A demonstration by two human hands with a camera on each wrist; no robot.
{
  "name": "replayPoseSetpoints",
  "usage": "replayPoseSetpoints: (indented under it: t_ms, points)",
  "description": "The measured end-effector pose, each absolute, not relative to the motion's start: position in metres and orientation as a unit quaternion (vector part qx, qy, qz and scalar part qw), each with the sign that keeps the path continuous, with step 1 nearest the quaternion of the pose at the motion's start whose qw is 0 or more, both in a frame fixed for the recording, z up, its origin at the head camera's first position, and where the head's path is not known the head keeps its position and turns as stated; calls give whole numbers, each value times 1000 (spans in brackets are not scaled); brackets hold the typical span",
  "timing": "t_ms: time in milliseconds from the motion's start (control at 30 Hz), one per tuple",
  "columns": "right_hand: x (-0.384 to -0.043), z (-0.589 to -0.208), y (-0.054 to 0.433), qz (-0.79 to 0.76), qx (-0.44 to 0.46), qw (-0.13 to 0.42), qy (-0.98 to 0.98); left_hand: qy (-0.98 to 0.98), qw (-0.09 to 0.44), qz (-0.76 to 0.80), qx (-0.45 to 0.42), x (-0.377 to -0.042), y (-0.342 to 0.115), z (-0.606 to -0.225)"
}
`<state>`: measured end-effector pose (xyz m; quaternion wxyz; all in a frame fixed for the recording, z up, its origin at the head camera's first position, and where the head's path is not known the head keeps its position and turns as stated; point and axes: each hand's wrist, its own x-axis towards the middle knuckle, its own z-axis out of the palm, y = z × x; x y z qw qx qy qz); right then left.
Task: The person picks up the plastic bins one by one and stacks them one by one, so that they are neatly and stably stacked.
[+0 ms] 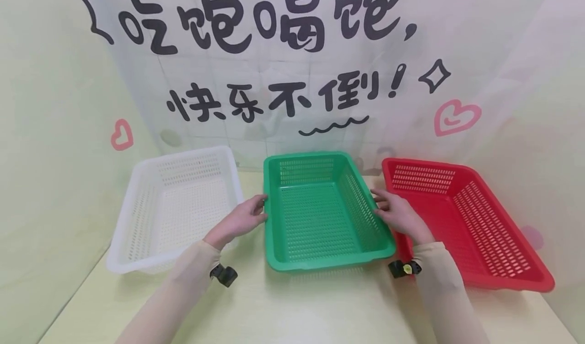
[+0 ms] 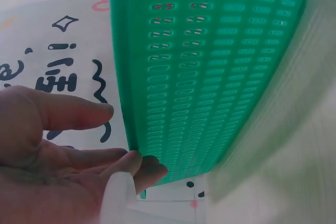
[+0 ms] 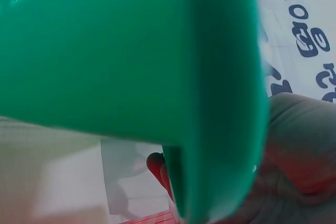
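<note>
A green plastic basket [image 1: 315, 222] with slotted walls stands in the middle of the table. At its left rim is my left hand [image 1: 244, 217], its thumb apart from the fingers. The left wrist view shows that thumb [image 2: 79, 113] off the rim, while the fingertips [image 2: 152, 171] reach just under the rim's edge. My right hand [image 1: 399, 214] is at the opposite rim, fingers extended toward it. In the right wrist view the green rim [image 3: 226, 98] covers much of the right hand, and a fingertip [image 3: 156, 163] shows beyond it.
To the left stands a white basket [image 1: 121, 255], close to my left forearm. A red basket [image 1: 502, 222] stands on the right, partly behind my right hand and wrist. The pale table [image 1: 292, 313] meets a printed backdrop [image 1: 283, 69] behind the baskets.
</note>
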<state>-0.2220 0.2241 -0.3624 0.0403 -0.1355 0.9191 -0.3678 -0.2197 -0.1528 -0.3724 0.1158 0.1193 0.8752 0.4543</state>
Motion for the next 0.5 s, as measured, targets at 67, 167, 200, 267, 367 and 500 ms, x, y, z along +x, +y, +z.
replayPoseSetpoints:
  t_ms: [67, 167, 200, 267, 367, 500]
  points:
    - [-224, -364, 227, -367, -131, 39, 920, 874, 121, 456, 120, -220, -151, -373]
    - [-228, -366, 230, -376, -128, 42, 917, 870, 125, 462, 120, -221, -150, -373]
    - [-229, -366, 232, -381, -128, 43, 915, 867, 126, 467, 121, -221, -150, -373]
    - [-231, -367, 234, -394, -127, 47, 909, 859, 126, 482, 121, -222, -150, -373]
    - [-232, -367, 237, -413, -129, 57, 900, 843, 130, 507, 125, -226, -152, -375]
    - [-234, -369, 241, -428, -134, 64, 891, 814, 138, 547, 135, -231, -156, -376]
